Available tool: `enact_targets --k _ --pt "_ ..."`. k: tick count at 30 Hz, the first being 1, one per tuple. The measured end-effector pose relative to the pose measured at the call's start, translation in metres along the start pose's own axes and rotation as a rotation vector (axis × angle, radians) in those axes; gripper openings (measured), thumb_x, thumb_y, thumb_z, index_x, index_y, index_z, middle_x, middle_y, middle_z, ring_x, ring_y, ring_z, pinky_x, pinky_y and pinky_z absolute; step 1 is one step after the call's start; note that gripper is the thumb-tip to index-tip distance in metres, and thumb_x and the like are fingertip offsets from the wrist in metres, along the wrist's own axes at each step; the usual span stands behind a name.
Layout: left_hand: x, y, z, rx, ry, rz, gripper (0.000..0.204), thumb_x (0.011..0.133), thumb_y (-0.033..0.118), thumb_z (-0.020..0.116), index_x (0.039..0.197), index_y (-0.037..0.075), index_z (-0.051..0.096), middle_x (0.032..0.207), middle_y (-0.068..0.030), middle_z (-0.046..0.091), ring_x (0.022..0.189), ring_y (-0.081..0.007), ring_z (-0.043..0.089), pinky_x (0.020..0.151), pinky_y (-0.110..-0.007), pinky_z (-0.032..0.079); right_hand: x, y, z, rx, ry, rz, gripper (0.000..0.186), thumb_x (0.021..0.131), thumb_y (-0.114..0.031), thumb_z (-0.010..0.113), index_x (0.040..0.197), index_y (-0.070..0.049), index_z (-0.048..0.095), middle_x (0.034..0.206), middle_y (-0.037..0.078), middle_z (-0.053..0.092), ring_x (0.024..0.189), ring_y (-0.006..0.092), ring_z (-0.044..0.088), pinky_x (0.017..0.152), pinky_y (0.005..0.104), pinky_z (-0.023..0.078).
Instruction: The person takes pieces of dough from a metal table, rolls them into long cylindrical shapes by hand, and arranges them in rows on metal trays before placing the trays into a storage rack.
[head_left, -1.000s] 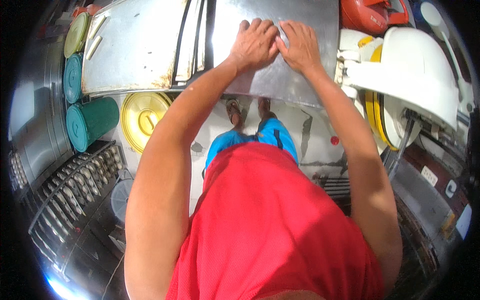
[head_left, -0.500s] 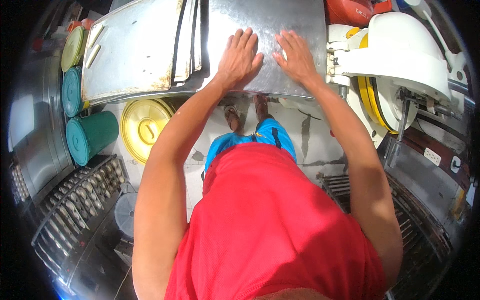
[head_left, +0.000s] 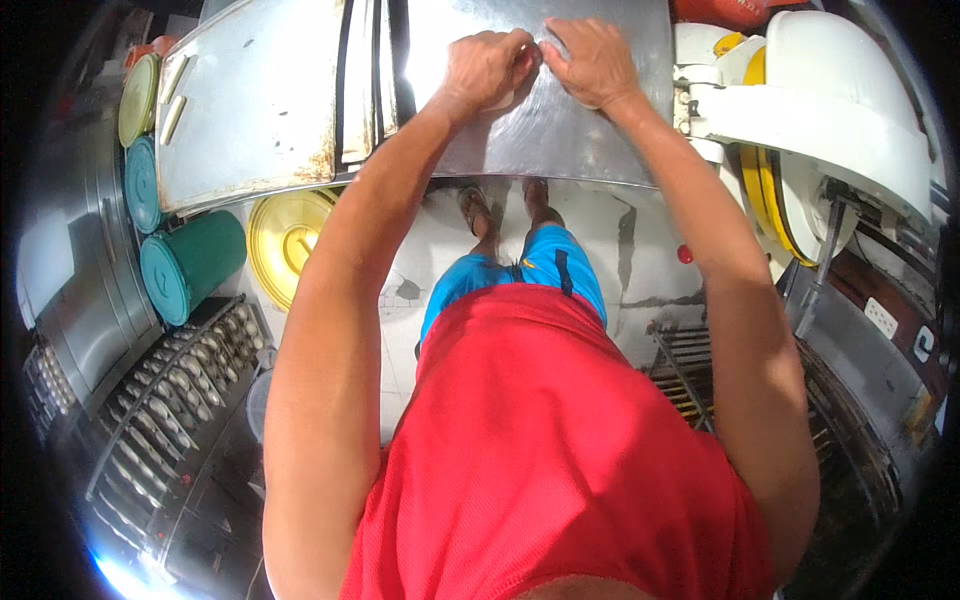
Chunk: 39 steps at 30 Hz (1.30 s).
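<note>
My left hand (head_left: 485, 68) rests low over the steel work surface (head_left: 450, 150), fingers curled, with a pale piece partly showing beneath it; I cannot make out what it is. Just to its right, my right hand (head_left: 592, 62) has its fingers spread and slightly bent over the surface, a sliver of something pale under its palm. On the left lies a stained metal tray (head_left: 245, 110) with two short pale sticks (head_left: 171, 117) at its left side, and more tray edges stacked beside it.
A white machine (head_left: 830, 110) with yellow parts stands right of the work surface, a red container (head_left: 715, 10) behind it. Lidded green (head_left: 205, 260) and yellow (head_left: 280, 245) bins sit at left. Below are metal racks, the left one (head_left: 180, 390) holding several pale pieces.
Since half a second ago both hands have moved away from me along the surface and closer together. My left hand's fingers have gone from stretched out to curled.
</note>
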<state>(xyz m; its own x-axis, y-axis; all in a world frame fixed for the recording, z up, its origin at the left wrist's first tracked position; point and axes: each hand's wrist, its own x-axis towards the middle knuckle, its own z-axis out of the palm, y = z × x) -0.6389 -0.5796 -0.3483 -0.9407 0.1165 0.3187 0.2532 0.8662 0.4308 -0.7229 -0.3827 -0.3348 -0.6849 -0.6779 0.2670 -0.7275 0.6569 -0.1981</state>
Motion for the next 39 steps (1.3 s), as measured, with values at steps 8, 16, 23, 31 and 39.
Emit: enact_targets --k 8,16,23,31,39 --pt "-0.039 0.027 -0.022 -0.090 -0.042 -0.270 0.045 0.093 0.042 0.071 0.128 0.015 0.064 0.091 -0.0119 0.073 0.088 -0.0331 0.069 0.079 -0.046 0.056 -0.039 -0.013 -0.015 0.007 0.124 -0.111 0.043 0.094 -0.041 0.069 0.128 -0.015 0.067 0.106 0.013 0.073 0.100 0.0312 0.067 0.085 0.0452 0.049" --pt "0.008 -0.012 0.007 -0.059 -0.122 0.066 0.022 0.091 0.027 0.072 0.103 0.010 0.066 0.085 -0.0132 0.070 0.081 -0.0357 0.068 0.074 -0.049 0.055 -0.006 -0.005 0.002 0.088 -0.018 0.016 0.041 0.094 -0.040 0.068 0.126 -0.014 0.067 0.086 0.011 0.074 0.085 0.0315 0.070 0.082 0.0455 0.051" --pt "-0.023 0.027 -0.026 0.182 -0.091 0.013 0.044 0.094 0.049 0.068 0.123 0.016 0.062 0.112 -0.0099 0.067 0.108 -0.0298 0.061 0.098 -0.047 0.044 -0.038 -0.018 -0.019 -0.044 0.238 -0.189 0.037 0.094 -0.040 0.067 0.122 -0.014 0.070 0.101 0.008 0.073 0.101 0.0291 0.065 0.088 0.0439 0.049" --pt "0.008 -0.013 0.001 -0.119 -0.076 0.136 0.031 0.093 0.033 0.071 0.117 0.013 0.066 0.080 -0.0094 0.071 0.079 -0.0340 0.070 0.071 -0.049 0.055 -0.008 -0.012 -0.016 0.422 -0.449 0.360 0.073 0.091 -0.047 0.069 0.152 -0.009 0.051 0.162 0.021 0.041 0.154 0.0344 0.032 0.126 0.0490 0.022" --pt "-0.018 0.011 -0.015 0.187 0.000 0.081 0.055 0.096 0.050 0.065 0.134 0.012 0.059 0.114 -0.0131 0.067 0.108 -0.0326 0.062 0.090 -0.048 0.050 -0.037 -0.024 -0.021 0.024 0.064 0.001 0.044 0.093 -0.042 0.069 0.124 -0.011 0.069 0.103 0.013 0.072 0.101 0.0335 0.065 0.088 0.0465 0.049"
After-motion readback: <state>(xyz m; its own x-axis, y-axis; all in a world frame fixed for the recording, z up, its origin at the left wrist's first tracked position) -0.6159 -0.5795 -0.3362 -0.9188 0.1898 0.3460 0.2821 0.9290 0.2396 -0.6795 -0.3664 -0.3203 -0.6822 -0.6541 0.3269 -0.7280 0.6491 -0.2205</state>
